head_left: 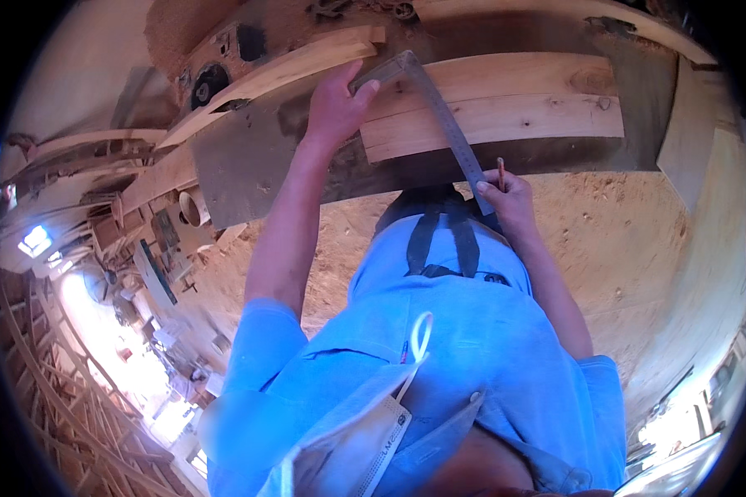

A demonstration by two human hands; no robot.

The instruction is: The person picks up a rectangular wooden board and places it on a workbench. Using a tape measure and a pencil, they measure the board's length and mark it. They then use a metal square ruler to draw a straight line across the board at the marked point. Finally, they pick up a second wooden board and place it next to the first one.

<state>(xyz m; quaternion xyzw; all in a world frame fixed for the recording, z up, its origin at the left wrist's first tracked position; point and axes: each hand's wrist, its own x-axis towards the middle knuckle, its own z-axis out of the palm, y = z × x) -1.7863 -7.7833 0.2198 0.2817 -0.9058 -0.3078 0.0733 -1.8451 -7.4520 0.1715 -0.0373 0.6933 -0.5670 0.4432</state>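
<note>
Where the room opens out on the left, a jumble of thin timber [66, 373] lies at the near side, and farther off a black round part [210, 85] sits amid sawdust beyond a long narrow plank [290, 66]. To the right of that, a dark tabletop [240, 174] stretches across in front of the person in the blue shirt [481, 348]. I see the left hand [340, 108] reaching to its far part, forefinger and thumb parted at the end of the short leg of a metal square [448, 120]; whether they pinch it firmly I cannot tell. The square lies across pale wood [489, 116] on the tabletop, its corner at the far edge and its long leg slanting near and to the right, past the near edge of the wood. A line runs lengthwise along the wood, though I cannot say whether it is one piece or two. The right hand [510, 199] pinches the near end of the long leg, thumb on top, with a pencil [501, 174] standing up from among its fingers. Farther right, sawdust covers the floor [588, 240], and a pale panel [688, 141] slants beside the tabletop's end.
</note>
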